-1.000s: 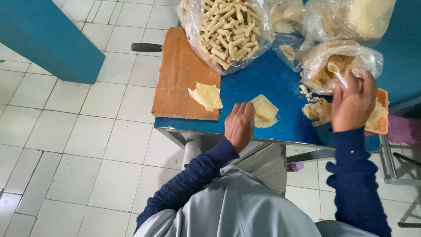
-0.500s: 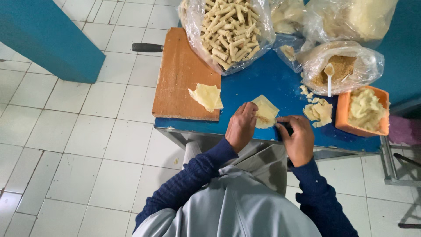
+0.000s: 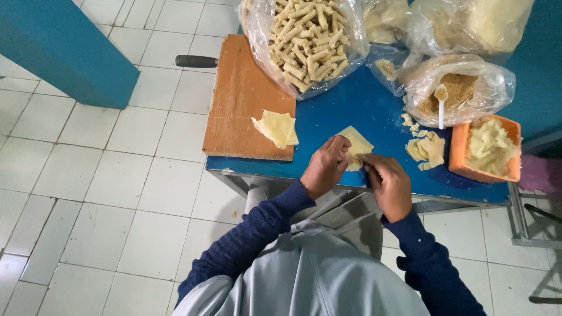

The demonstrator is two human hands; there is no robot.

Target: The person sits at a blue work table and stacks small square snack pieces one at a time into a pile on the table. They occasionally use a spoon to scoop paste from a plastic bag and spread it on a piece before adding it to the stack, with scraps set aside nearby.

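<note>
I have one view only — the head camera, worn high and looking almost straight down over my own chest onto the blue counter (image 3: pixel 351 111). It sits fairly near; the counter's near edge crosses mid-frame, floor tiles (image 3: pixel 105 193) fill the left — nothing overlaps.

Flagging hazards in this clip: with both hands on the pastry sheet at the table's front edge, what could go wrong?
The pastry sheet under the left hand and right hand lies near the blue table edge; filling might spill off. The stack of sheets overhangs the wooden board and could slide. The spoon stands loosely in the open bag and may tip.
</note>
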